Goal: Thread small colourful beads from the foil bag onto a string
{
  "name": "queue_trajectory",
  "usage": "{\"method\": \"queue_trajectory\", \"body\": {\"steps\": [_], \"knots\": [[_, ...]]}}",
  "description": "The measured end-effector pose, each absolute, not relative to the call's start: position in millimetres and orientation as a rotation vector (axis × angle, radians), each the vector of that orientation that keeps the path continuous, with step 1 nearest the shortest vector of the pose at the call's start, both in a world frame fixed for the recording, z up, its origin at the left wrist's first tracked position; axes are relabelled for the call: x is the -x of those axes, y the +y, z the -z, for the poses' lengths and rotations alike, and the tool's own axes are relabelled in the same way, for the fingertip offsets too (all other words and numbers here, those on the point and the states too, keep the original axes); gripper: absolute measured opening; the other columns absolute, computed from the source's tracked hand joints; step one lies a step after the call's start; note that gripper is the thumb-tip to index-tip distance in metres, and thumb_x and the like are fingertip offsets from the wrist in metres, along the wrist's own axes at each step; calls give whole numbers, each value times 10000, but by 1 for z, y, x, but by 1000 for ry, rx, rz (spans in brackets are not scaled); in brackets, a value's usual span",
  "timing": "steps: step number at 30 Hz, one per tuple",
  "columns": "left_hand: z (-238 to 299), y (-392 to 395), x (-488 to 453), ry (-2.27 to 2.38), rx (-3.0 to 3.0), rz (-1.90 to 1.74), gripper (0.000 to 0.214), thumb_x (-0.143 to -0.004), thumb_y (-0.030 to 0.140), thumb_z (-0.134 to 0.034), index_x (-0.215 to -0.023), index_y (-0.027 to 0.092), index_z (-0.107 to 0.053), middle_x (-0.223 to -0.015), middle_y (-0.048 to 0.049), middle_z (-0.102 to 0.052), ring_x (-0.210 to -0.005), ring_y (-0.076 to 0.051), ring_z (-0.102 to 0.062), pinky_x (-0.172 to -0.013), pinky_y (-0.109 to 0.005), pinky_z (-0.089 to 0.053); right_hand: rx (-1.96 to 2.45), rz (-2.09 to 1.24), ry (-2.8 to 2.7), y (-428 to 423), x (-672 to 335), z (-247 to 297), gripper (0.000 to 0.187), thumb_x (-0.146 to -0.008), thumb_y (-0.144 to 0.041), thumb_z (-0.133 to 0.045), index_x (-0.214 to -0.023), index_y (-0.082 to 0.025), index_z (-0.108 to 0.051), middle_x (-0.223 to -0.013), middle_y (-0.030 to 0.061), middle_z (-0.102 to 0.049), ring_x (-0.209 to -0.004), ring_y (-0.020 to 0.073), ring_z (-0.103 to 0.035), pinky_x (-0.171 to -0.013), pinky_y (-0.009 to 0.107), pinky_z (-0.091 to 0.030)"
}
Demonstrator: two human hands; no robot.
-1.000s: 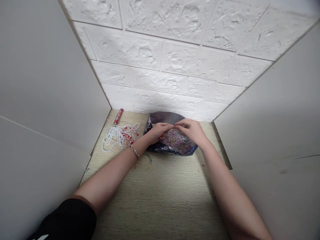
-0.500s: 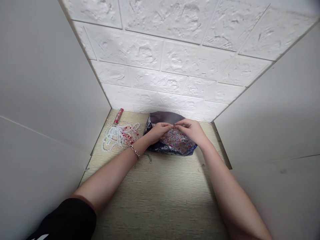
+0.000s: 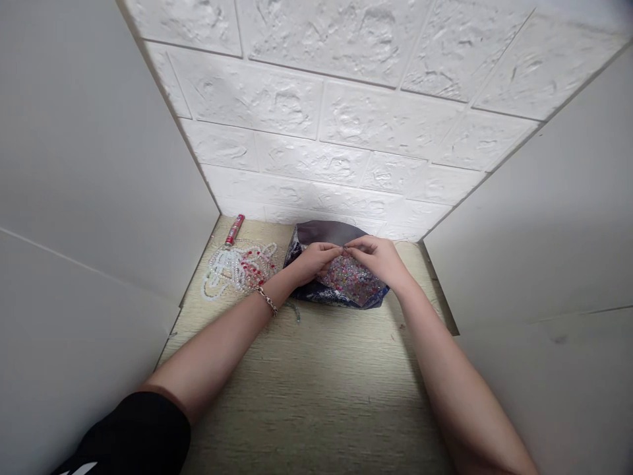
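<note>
Over an open dark bag (image 3: 324,232) filled with small multicoloured beads (image 3: 353,280), my two hands meet fingertip to fingertip. My left hand (image 3: 316,260), with a chain bracelet (image 3: 267,301) at the wrist, is closed in a pinch. From the other side my right hand (image 3: 376,256) pinches too, thumb and forefinger together. Whatever sits between the fingertips is too small to make out. Left of the bag lies a tangle of strung beads (image 3: 240,267), white, clear and red.
A red tube-shaped packet (image 3: 235,229) lies behind the bead strings. A short greenish strand (image 3: 297,311) pokes out in front of the bag. White brick-patterned wall (image 3: 341,188) rises behind the wooden tabletop (image 3: 316,376), and grey panels (image 3: 99,198) stand on both sides.
</note>
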State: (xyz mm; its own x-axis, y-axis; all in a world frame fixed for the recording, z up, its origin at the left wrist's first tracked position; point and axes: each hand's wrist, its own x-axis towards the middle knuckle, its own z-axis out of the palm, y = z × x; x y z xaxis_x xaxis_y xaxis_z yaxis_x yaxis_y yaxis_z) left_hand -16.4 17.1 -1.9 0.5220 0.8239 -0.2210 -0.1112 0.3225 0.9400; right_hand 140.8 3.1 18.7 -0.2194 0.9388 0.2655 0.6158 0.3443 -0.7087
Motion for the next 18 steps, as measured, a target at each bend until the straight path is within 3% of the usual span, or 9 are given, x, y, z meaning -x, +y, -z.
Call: {"method": "queue_trajectory", "body": {"steps": [18], "knots": [[3,17,17,795,-1053,-720,143,-687,273,-541,-678,131,-527,-395,101,-199,-312,-9,-148,-328,-169,-82,1388,-603,-2001,1,-138,-23,163,-687,-240,-497,-777,-193,-624,-762,14,-622,-689,120,-544,-628,251,-410]]}}
